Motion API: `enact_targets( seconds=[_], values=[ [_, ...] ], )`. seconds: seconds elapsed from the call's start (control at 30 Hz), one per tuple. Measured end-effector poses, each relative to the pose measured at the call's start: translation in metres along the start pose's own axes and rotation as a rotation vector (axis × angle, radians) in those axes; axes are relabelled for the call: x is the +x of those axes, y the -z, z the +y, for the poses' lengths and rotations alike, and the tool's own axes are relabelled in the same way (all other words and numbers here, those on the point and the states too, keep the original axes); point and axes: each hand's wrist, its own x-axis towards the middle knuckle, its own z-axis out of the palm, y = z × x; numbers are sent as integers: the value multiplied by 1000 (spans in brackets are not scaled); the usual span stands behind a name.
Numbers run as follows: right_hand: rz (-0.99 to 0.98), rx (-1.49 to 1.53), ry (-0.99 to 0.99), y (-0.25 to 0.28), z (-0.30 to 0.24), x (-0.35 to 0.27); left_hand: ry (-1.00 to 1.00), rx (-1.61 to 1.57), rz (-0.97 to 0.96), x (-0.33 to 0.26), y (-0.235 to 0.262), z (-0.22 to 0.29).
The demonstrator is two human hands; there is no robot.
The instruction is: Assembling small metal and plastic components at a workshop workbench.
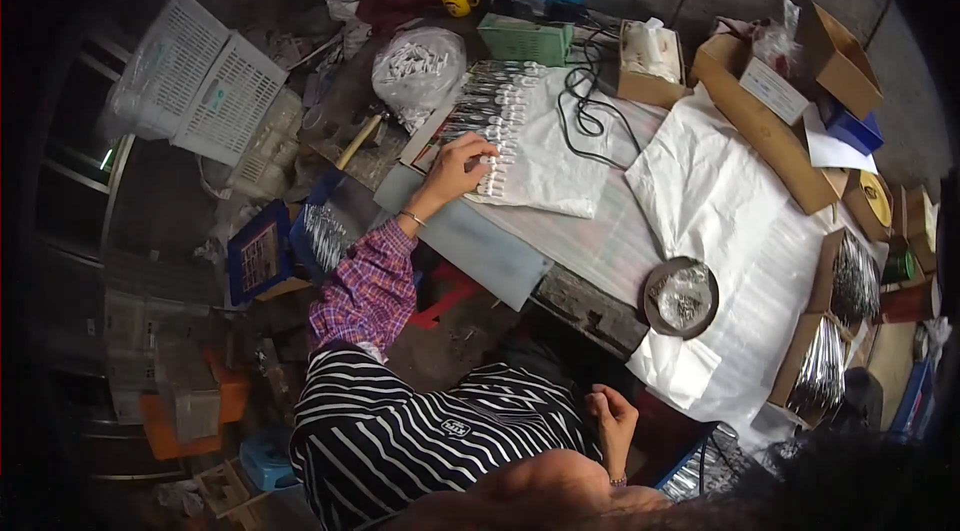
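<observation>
Dim room; boxes (765, 131) line a white-sheeted worktable (585, 316); left hand (462, 168) at metal pieces (497, 103), right hand (613, 421) near striped shirt (400, 431); cannot tell either grip.

Around me is a small, cluttered workshop: a sheet-covered work table (615, 231) with a worn wooden edge, slim white-ended metal pieces (492, 111) lined up in rows, and open cardboard boxes (792, 363) crammed with shiny metal parts (820, 376) — many alike. Beyond sit a clear bag (418, 66) of small white parts and pale plastic crates (235, 96).
</observation>
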Motion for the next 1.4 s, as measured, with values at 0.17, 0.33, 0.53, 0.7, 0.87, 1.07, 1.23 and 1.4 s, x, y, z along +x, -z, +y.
enact_targets(
  seconds=[0.17, 0.33, 0.53, 0.7, 0.87, 1.07, 1.23, 1.4],
  values=[
    [-38, -216, 38, -9, 1, 9, -211, 91, 26, 10, 1, -24],
    [90, -158, -45, 9, 11, -4, -230, 137, 17, 25, -37, -31],
    [74, 131, -264, 61, -5, -43, -152, 356, -67, 1, 8, -63],
    [376, -96, -444, 134, -14, -136, -311, 301, -64, 12, -6, -47],
    [886, -287, 55, 184, -69, -153, -329, 160, -86, 20, -36, 8],
    [849, -862, 528, 194, -187, -68, -352, 94, -176, 4, -51, 85],
    [681, -1418, 549, 199, -228, 11, -320, -64, -239, -9, -59, 118],
    [690, -1583, 356, 219, -221, 47, -231, -139, -267, -24, -64, 114]
  ],
)
